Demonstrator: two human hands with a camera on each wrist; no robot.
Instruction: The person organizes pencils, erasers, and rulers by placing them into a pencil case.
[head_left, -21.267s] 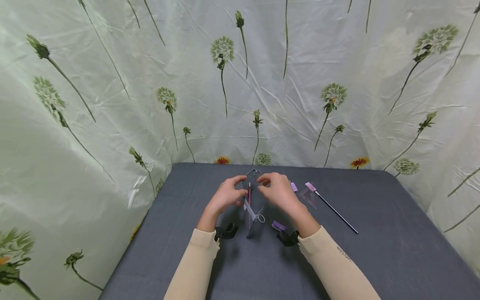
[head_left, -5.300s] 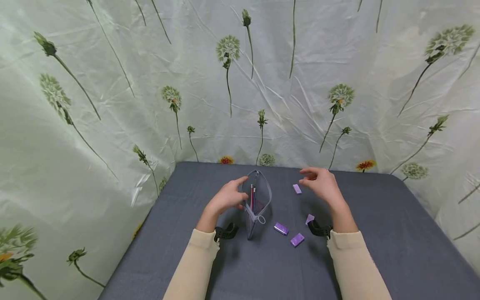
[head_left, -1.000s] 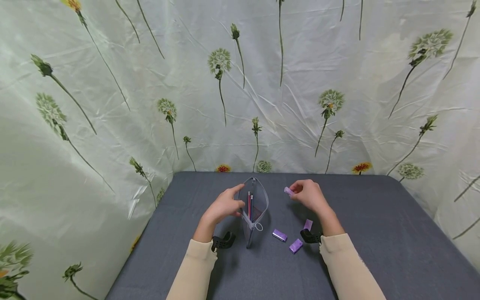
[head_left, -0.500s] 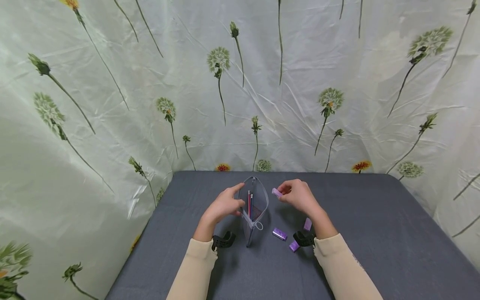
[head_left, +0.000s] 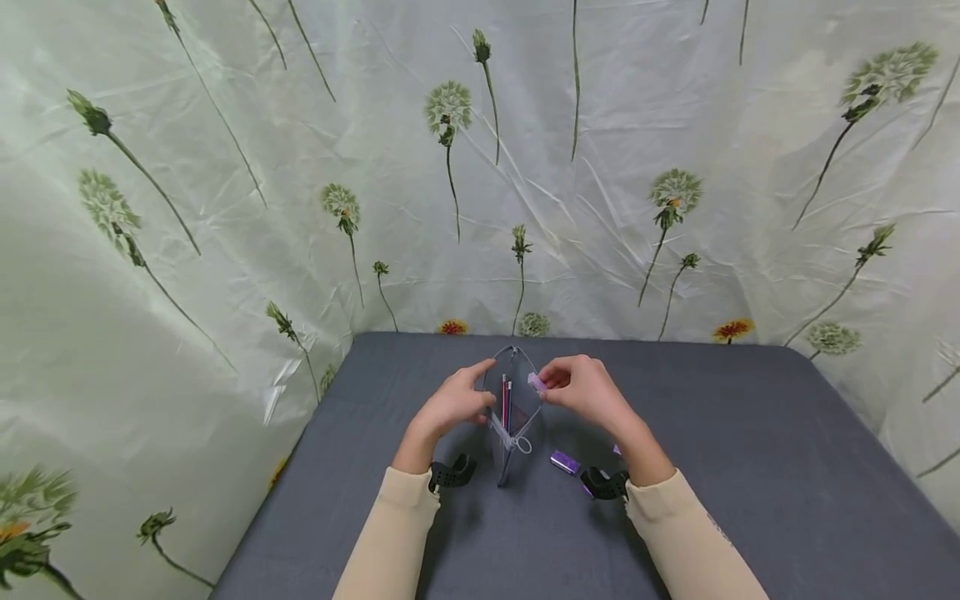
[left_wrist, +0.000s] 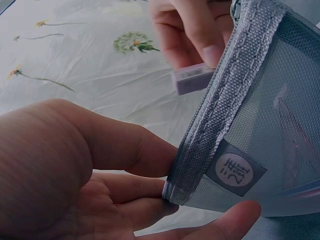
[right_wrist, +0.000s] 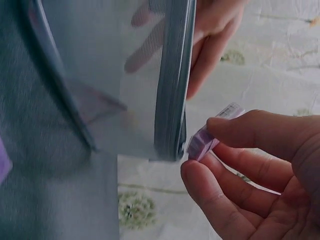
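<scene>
A grey mesh pencil pouch (head_left: 504, 462) stands unzipped and spread on the table. My left hand (head_left: 453, 404) grips its left rim; in the left wrist view the fingers lie at the zip edge, near a sewn label (left_wrist: 234, 171). Two pencils (head_left: 504, 402) stand inside, and a reddish triangular outline (left_wrist: 295, 130), seemingly a set square, shows through the mesh. My right hand (head_left: 585, 390) pinches a small purple eraser (right_wrist: 205, 142) between thumb and fingers. That eraser is at the pouch's right rim, outside the mesh in the right wrist view.
A purple block with a silvery side (head_left: 564, 462) lies right of the pouch. Two other purple pieces are mostly hidden behind my right wrist strap (head_left: 604, 483) and forearm. A flower-printed curtain (head_left: 600, 167) hangs behind the dark table (head_left: 337, 500).
My right hand has picked up the eraser and carried it left to the pouch. The earlier set square and long pencil have left the table; a second pencil stands inside. My left hand stays put.
</scene>
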